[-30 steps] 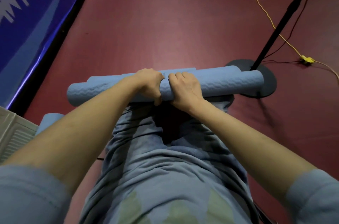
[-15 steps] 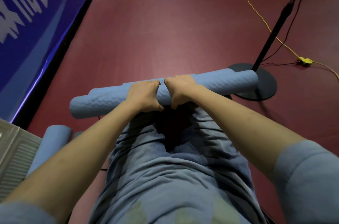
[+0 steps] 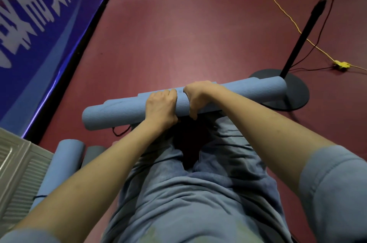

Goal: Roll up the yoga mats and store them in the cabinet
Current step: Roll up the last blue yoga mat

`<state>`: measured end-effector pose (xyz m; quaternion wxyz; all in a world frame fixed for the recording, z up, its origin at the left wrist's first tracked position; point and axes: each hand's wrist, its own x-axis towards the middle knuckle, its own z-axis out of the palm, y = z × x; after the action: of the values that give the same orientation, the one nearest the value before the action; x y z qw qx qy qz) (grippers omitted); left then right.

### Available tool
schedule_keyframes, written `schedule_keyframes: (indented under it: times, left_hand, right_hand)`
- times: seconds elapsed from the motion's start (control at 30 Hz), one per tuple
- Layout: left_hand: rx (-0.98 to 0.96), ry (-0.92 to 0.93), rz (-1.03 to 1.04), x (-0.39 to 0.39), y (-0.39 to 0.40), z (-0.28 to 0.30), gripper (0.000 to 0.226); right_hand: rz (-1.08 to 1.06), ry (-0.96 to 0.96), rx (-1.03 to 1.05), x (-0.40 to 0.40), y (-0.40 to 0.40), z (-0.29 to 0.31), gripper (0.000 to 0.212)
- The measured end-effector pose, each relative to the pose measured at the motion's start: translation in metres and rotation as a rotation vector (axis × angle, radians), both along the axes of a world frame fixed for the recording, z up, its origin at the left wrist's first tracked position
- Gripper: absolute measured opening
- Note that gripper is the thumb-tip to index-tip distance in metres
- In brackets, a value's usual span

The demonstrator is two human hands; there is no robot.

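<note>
A light blue yoga mat (image 3: 119,112), fully rolled into a long tube, is held crosswise in front of my knees above the dark red floor. My left hand (image 3: 161,108) grips the roll near its middle, fingers curled over the top. Right beside it, my right hand (image 3: 197,96) wraps round the roll too. Two more rolled mats lie at the lower left: a blue one (image 3: 66,155) and a grey one (image 3: 93,154), partly hidden by my left forearm. A pale slatted cabinet panel (image 3: 17,175) shows at the left edge.
A black fan stand (image 3: 303,30) with a round base (image 3: 296,91) stands just beyond the mat's right end. A yellow cable (image 3: 288,14) and a yellow plug (image 3: 340,64) lie on the floor at the right. A blue banner wall (image 3: 39,24) runs along the left.
The rolled mat has risen and tilted slightly, its right end higher. The view has lifted, so the two rolled mats at the lower left now show more fully. Both hands keep their grip.
</note>
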<state>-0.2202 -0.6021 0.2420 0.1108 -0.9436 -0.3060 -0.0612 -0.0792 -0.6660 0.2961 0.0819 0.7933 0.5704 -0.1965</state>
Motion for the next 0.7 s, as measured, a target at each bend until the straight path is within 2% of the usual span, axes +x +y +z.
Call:
schedule_keyframes:
  times: [0.07, 0.17, 0.33, 0.43, 0.57, 0.7]
  left_hand:
    - [0.001, 0.011, 0.007, 0.002, 0.0, 0.003, 0.047]
    - [0.007, 0.028, -0.013, 0.004, 0.004, 0.001, 0.047]
    - [-0.024, 0.105, -0.062, 0.008, 0.016, 0.011, 0.051]
    - [-0.113, 0.21, -0.06, 0.015, 0.027, 0.025, 0.062]
    - [-0.331, 0.35, -0.038, 0.032, 0.045, 0.046, 0.059]
    - [-0.489, 0.408, -0.026, 0.045, 0.057, 0.053, 0.056]
  right_hand:
    - [0.002, -0.003, 0.007, 0.001, 0.0, -0.001, 0.066]
    - [-0.007, -0.042, 0.058, 0.001, -0.005, -0.01, 0.065]
    - [-0.021, -0.119, 0.255, -0.001, -0.013, -0.028, 0.056]
    - [0.001, -0.224, 0.409, -0.005, -0.017, -0.038, 0.058]
    - [0.019, -0.303, 0.67, -0.006, -0.02, -0.067, 0.05]
    - [-0.011, -0.368, 0.67, -0.002, -0.01, -0.07, 0.05]
